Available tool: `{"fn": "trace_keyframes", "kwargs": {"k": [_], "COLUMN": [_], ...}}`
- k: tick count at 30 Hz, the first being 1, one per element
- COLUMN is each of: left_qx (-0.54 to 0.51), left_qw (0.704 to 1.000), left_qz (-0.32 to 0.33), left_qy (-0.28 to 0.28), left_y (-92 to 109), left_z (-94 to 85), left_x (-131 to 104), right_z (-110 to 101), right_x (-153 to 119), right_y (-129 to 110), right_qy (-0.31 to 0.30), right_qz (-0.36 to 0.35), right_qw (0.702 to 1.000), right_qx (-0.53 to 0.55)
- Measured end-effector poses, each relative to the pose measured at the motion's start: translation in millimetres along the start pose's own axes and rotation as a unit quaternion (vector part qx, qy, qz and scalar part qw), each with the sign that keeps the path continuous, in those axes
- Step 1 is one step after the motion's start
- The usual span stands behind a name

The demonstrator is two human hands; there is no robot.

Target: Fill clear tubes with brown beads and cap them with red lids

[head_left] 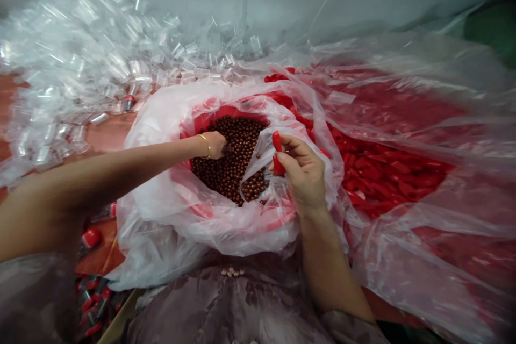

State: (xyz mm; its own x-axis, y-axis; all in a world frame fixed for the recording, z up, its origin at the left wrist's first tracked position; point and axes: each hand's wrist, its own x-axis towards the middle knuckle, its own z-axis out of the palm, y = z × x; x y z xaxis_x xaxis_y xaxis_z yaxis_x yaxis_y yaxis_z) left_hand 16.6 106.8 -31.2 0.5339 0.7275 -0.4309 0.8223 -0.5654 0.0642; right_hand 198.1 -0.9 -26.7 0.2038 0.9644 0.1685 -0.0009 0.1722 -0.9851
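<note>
A red bucket lined with a clear plastic bag (173, 209) sits right in front of me, filled with small dark brown balls (237, 156). My left hand (213, 145), a gold bracelet on its wrist, reaches into the balls with the fingers dipped among them; what it grips is hidden. My right hand (302, 172) hovers over the bucket's right rim and pinches two red caps (277, 151) between thumb and fingers.
A big open plastic bag of red caps (382, 172) lies to the right. A heap of clear plastic tubes (92, 75) covers the table at the back left. Finished red-capped tubes (91, 290) lie in a box at lower left.
</note>
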Motion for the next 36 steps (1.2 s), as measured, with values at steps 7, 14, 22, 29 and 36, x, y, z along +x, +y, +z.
{"fn": "trace_keyframes", "kwargs": {"k": [7, 14, 22, 29, 36], "left_qx": [-0.258, -0.689, -0.798, -0.806, -0.76], "left_qw": [0.961, 0.705, 0.593, 0.59, 0.646], "left_qz": [-0.037, 0.07, 0.104, 0.038, 0.06], "left_qy": [0.098, 0.152, 0.018, 0.012, 0.036], "left_y": [30.5, 13.3, 28.6, 29.6, 34.8], "left_z": [19.8, 9.1, 5.2, 12.3, 10.5], "left_x": [41.5, 14.5, -48.0, -55.6, -57.4], "right_z": [-2.5, -6.0, -2.9, 1.6, 2.9], "right_x": [2.5, 5.2, 6.4, 5.6, 6.1], "right_y": [4.9, 7.3, 4.9, 4.7, 5.9], "right_qy": [0.014, 0.01, 0.01, 0.014, 0.011], "right_qz": [0.005, 0.027, 0.055, 0.09, 0.082], "right_qw": [1.0, 0.998, 0.993, 0.991, 0.992], "right_qx": [0.019, 0.056, 0.099, 0.1, 0.093]}}
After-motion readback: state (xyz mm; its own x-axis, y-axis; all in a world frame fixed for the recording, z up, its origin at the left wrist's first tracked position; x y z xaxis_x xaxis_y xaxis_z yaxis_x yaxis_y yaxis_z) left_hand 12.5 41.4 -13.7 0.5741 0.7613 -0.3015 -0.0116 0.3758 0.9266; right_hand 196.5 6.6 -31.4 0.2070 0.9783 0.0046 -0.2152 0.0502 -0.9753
